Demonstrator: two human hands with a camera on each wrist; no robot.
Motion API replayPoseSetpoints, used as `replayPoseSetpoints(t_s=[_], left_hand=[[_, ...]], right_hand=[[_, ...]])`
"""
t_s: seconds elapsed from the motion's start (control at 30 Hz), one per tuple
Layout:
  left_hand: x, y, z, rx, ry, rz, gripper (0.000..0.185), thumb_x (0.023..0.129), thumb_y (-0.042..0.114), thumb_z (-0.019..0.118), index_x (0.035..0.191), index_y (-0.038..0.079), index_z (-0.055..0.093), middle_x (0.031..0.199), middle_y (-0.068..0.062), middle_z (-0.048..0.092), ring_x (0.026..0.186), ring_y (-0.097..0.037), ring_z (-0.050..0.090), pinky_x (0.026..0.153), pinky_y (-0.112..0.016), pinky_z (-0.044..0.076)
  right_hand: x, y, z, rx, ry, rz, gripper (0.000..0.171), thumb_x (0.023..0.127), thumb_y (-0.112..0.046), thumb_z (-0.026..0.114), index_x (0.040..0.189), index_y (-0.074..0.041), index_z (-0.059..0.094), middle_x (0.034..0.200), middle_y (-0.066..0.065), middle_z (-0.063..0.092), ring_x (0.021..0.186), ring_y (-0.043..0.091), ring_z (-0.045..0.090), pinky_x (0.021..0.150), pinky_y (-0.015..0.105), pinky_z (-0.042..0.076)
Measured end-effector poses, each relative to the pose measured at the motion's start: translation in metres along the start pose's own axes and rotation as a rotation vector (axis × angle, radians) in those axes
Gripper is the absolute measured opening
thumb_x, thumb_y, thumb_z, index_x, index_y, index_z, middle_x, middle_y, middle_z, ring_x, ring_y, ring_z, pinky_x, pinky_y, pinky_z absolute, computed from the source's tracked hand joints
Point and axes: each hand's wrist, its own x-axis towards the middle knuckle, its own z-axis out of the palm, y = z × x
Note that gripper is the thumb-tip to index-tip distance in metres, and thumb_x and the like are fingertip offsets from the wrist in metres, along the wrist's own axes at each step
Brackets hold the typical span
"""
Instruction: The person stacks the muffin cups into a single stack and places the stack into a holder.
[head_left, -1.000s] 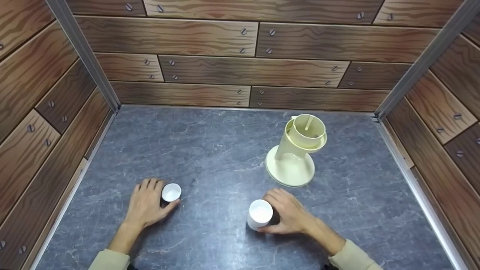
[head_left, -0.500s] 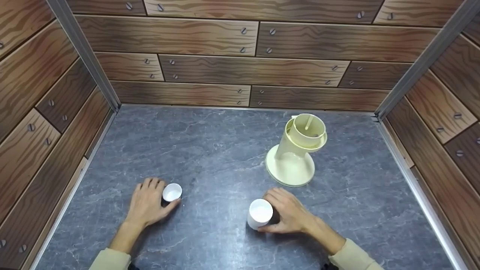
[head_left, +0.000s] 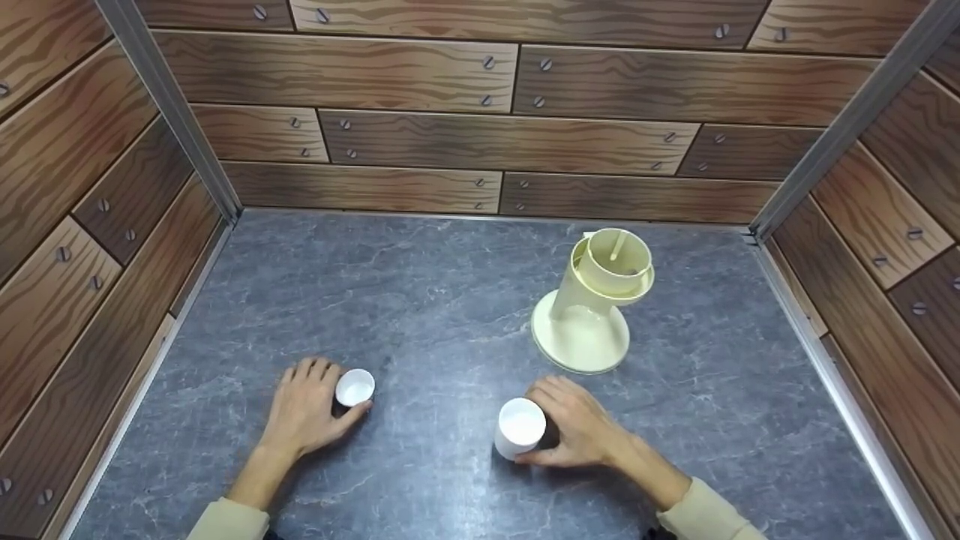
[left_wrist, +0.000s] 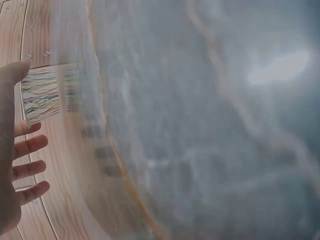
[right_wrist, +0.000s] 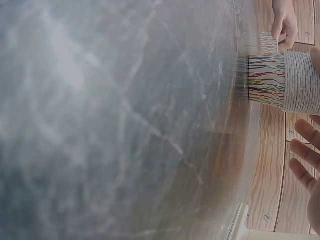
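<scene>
In the head view, my left hand (head_left: 304, 411) holds a small white paper cup (head_left: 355, 388) between thumb and fingers at the left of the table. Wavy coloured lines cover this cup's side (left_wrist: 42, 95) in the left wrist view. My right hand (head_left: 574, 425) grips a taller stack of nested paper cups (head_left: 520, 427) near the front middle. Many layered rims show on that stack (right_wrist: 302, 82) in the right wrist view, above the same wavy pattern. Both the cup and the stack stand upright, mouths up.
Behind my right hand stands a pale yellow plastic stand (head_left: 581, 337) with a round base and an open tube on top. The grey marbled table (head_left: 420, 300) is enclosed by wood-patterned walls (head_left: 420, 142) with metal corner rails (head_left: 832, 127).
My left hand has slid slightly to the right together with the paper cup. The right hand, its stack of cups and the yellow stand have kept their places.
</scene>
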Motion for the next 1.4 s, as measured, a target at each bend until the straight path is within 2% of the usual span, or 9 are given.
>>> replayPoseSetpoints(t_s=[0.57,0.9,1.17,1.4], left_hand=[[0.011,0.030,0.001,-0.016,-0.010,0.053,0.066,0.085,0.069,0.065,0.111,0.008,0.067,0.110,-0.012,0.064,0.105,-0.034,0.057,0.088,-0.055,0.048],[0.018,0.051,0.004,-0.047,0.001,0.114,0.066,0.086,0.069,0.064,0.113,0.009,0.066,0.108,-0.010,0.064,0.104,-0.031,0.057,0.085,-0.052,0.049],[0.024,0.068,0.007,-0.084,0.027,0.162,0.063,0.085,0.068,0.065,0.111,0.011,0.065,0.108,-0.007,0.063,0.103,-0.029,0.058,0.081,-0.049,0.050],[0.028,0.083,0.006,-0.117,0.054,0.205,0.059,0.084,0.066,0.068,0.110,0.013,0.065,0.104,-0.004,0.062,0.101,-0.027,0.057,0.077,-0.044,0.049]], right_hand=[[0.000,0.000,0.001,0.013,0.014,-0.003,0.067,0.067,-0.063,0.087,0.107,-0.015,0.063,0.102,-0.007,0.059,0.091,0.014,0.056,0.081,0.034,0.048],[0.000,0.000,0.001,0.005,0.014,-0.011,0.067,0.070,-0.066,0.084,0.107,-0.014,0.063,0.102,-0.006,0.059,0.092,0.015,0.056,0.082,0.034,0.047],[0.000,-0.001,0.001,0.005,0.014,0.001,0.068,0.065,-0.063,0.088,0.106,-0.015,0.062,0.101,-0.007,0.058,0.090,0.014,0.055,0.079,0.033,0.046],[0.000,-0.001,0.001,0.006,0.002,0.002,0.067,0.070,-0.066,0.084,0.106,-0.014,0.063,0.102,-0.006,0.059,0.091,0.014,0.056,0.080,0.034,0.047]])
